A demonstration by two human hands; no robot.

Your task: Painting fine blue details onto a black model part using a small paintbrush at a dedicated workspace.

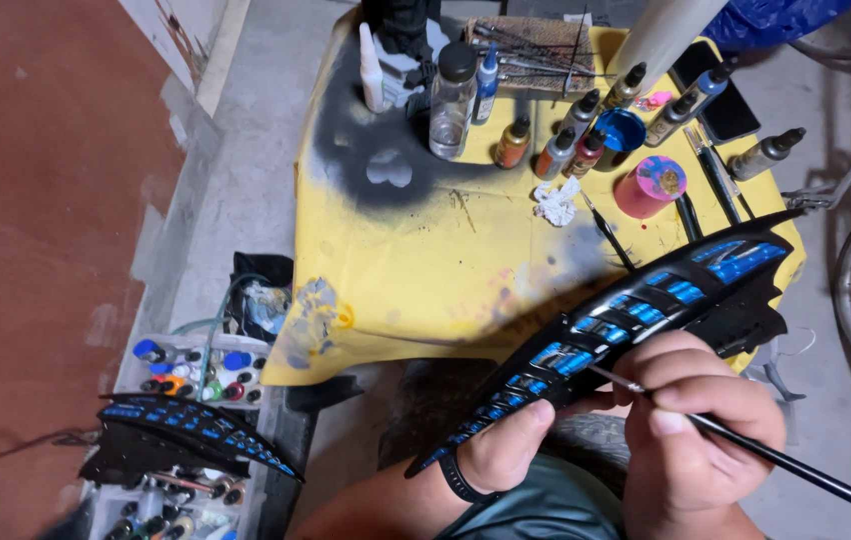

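Yellow-covered table (416,260) behind; left hand (506,445) clamped under black winged piece (636,310), steadying it; right hand (691,440) fingers pinched on thin brush (746,448).

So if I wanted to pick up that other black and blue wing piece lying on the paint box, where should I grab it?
Probably by the broad black end of the second wing piece, coming from the left: the right end tapers to a thin tip.
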